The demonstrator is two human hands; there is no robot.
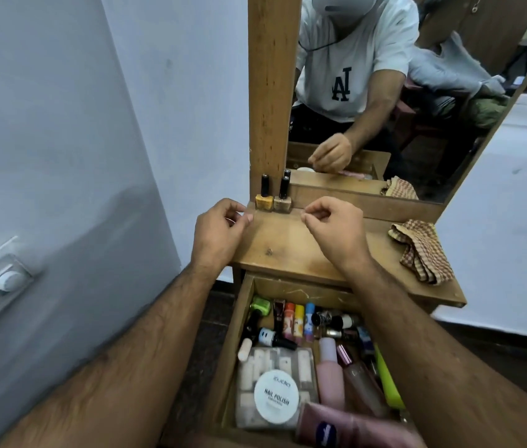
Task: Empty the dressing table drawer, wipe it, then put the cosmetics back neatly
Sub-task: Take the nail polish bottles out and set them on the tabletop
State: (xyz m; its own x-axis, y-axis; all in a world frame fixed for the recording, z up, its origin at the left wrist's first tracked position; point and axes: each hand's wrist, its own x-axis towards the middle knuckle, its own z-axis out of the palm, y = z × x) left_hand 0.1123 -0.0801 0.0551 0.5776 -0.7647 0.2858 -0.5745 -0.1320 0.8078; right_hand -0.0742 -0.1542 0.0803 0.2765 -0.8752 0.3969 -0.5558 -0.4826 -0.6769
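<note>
both hands, left hand and right hand, are hovering loosely curled, holding nothing; the full drawer is lying below them, nearer the right.

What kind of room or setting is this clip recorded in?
Probably a bedroom or dressing corner at home: a wooden dressing table with a tall mirror, two nail polish bottles standing on top, and an open drawer full of cosmetics.

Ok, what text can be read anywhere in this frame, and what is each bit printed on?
"NAIL POLISH": round white lid in the open wooden drawer; the smaller lines above and below are blurred.
"LA" monogram, mirrored: white T-shirt in the mirror.
Dark oval label on pink bottle: unreadable.
</note>
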